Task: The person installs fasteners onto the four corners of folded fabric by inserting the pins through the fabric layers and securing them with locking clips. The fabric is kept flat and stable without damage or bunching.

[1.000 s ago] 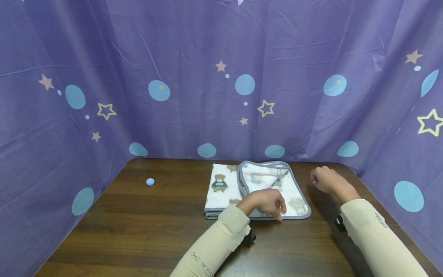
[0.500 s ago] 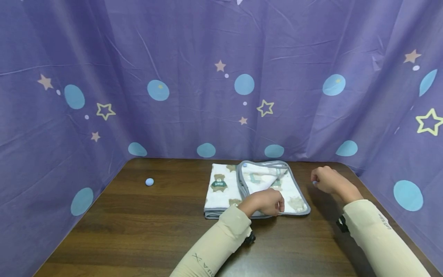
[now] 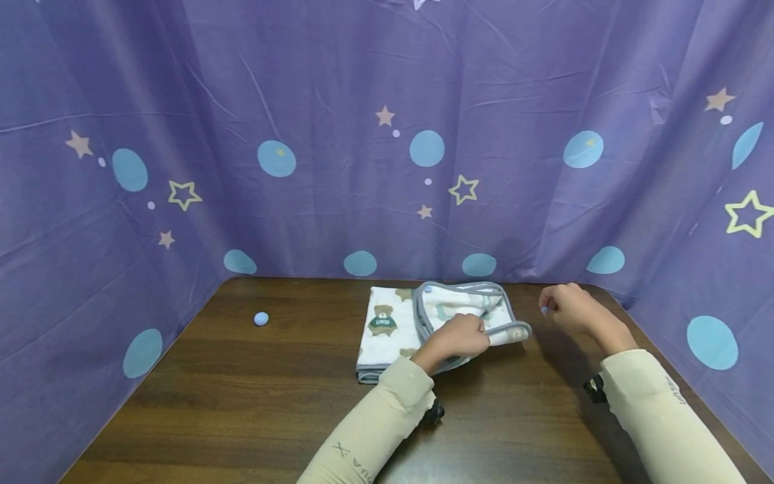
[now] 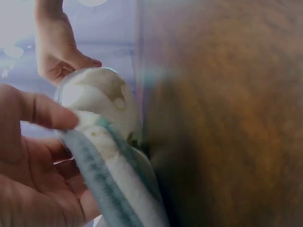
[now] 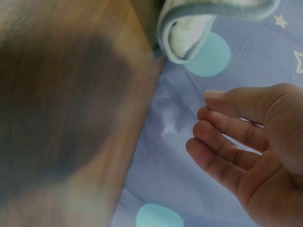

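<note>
A folded white blanket (image 3: pixel 387 343) with brown bears in green tops and grey edging lies near the back of the table. My left hand (image 3: pixel 462 336) pinches its front edge between thumb and fingers. That edge is lifted and curls back over the right part of the blanket. In the left wrist view the raised grey edging (image 4: pixel 97 175) runs between the thumb and fingers. To the right of the blanket hovers my right hand (image 3: pixel 568 309), its fingers loosely bent and holding nothing in the right wrist view. A light blue spot (image 3: pixel 545 310) shows at its fingers.
The brown wooden table (image 3: pixel 242 403) is bounded at the back and sides by a purple curtain (image 3: pixel 338 134) with stars and blue circles. A small light blue round thing (image 3: pixel 261 318) sits on the table at the back left.
My left hand has closed on the blanket's front edge and moved up and back, folding the right front corner off the table. My right hand has shifted slightly toward the back.
</note>
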Available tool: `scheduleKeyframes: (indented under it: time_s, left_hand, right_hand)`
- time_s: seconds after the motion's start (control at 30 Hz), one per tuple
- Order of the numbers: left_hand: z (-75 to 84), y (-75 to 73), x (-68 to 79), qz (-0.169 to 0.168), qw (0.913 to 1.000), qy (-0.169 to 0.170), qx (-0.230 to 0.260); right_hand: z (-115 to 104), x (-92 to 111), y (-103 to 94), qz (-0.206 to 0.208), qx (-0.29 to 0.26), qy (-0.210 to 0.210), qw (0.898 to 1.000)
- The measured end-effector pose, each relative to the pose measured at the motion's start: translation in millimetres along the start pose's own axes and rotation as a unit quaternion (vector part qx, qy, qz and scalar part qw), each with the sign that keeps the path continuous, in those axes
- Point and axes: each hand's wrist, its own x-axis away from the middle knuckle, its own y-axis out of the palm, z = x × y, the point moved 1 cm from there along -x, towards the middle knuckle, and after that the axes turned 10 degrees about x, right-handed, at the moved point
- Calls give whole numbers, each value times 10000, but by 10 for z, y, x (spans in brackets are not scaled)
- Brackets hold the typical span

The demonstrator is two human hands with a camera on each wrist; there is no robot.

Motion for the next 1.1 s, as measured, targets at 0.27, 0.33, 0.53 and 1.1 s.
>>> scheduleKeyframes:
  time_s: [0.27, 0.33, 0.53, 1.1]
  left_hand:
    - [-71, -135, 2, 546, 9952, 219, 780]
    - [-97, -171, -10, 726, 9936, 363, 784]
    - [-156, -271, -36, 1348, 9850, 419, 997]
    - [-203, -392, -42, 1689, 9619, 209, 2139]
  right_hand:
    - [-105, -59, -64, 323, -174, -310, 9988]
    - [-157, -70, -85, 375, -213, -368, 9984]
    - [-325, -129, -140, 756, -291, -642, 9946]
    - [-659, -375, -21, 1350, -1647, -1139, 9704]
